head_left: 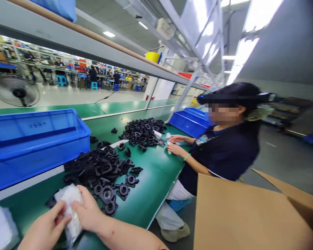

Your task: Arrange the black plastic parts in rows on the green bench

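Note:
A clear plastic bag with white contents (73, 211) is between my hands, above the near end of the green table (143, 189). My right hand (90, 210) is closed on its right side, with the thumb across the front. From the left, my left hand (48, 224) pinches its edge between curled fingers. What the bag contains cannot be made out. Just beyond my hands lies a heap of black plastic flanged parts (105, 166), several of them spread singly toward the table's front edge. Part of a dark piece sits behind the bag.
A white stack (1, 227) lies at lower left, below a blue bin (39, 139). A co-worker (224, 146) sits to the right, hands over white pieces near a second black heap (143, 130). Another blue bin (190, 121), a cardboard box (240, 211) and a fan (17, 92) stand around.

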A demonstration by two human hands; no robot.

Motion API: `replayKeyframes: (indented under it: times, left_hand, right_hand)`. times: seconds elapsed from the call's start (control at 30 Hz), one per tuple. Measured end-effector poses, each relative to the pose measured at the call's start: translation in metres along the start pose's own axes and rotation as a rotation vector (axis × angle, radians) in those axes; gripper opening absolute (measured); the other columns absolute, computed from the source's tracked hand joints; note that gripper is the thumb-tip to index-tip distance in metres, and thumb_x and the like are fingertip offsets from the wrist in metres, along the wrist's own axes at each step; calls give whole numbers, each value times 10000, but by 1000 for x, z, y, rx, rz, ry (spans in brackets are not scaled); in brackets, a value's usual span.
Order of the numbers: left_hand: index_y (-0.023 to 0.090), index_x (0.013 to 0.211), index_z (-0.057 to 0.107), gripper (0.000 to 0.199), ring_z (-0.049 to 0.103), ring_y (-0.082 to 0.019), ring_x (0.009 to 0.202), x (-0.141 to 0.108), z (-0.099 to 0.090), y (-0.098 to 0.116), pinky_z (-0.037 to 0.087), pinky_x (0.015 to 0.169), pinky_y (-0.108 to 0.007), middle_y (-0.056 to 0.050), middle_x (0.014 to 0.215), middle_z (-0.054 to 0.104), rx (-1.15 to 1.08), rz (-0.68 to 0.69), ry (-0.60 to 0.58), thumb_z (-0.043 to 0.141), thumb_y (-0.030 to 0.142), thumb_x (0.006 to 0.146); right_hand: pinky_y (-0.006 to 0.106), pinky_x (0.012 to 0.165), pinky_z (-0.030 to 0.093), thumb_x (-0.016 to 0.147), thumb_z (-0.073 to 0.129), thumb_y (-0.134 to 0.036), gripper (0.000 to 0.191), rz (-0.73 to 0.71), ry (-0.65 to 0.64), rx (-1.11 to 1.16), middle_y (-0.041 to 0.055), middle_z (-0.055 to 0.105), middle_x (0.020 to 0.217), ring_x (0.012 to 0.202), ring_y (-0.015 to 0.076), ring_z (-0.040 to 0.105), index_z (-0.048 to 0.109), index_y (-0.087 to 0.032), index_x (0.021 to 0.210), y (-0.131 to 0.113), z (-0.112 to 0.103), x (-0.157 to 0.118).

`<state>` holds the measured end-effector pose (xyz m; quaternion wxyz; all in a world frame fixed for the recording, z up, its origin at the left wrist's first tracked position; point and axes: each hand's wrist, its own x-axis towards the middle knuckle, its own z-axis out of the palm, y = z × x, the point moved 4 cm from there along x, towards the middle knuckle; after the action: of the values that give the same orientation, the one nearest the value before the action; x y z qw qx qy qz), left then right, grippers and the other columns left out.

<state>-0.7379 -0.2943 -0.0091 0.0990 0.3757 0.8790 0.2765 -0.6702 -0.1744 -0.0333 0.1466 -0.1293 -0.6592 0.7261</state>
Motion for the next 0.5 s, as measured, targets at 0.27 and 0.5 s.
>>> replayKeyframes:
  times: [0.27, 0.5]
  left_hand:
    - [202, 646, 352, 269, 445, -133, 581, -20, -1, 21, 338, 573, -229, 33, 609, 468, -66, 74, -34, 378, 357, 863]
    - [204, 701, 387, 266, 442, -143, 596, -27, 1, 16, 342, 590, -252, 22, 642, 484, -100, 65, -67, 347, 384, 892]
  right_hand:
    - [318, 881, 424, 812, 503, -174, 390, -6, -115, 210, 55, 597, 1080, 965, 171, 560, 473, -170, 1200, -7, 5, -9]
    - [316, 859, 431, 813, 519, -202, 376, 32, -136, 241, 62, 599, 1066, 949, 175, 560, 481, -168, 1186, -1, 7, -10]
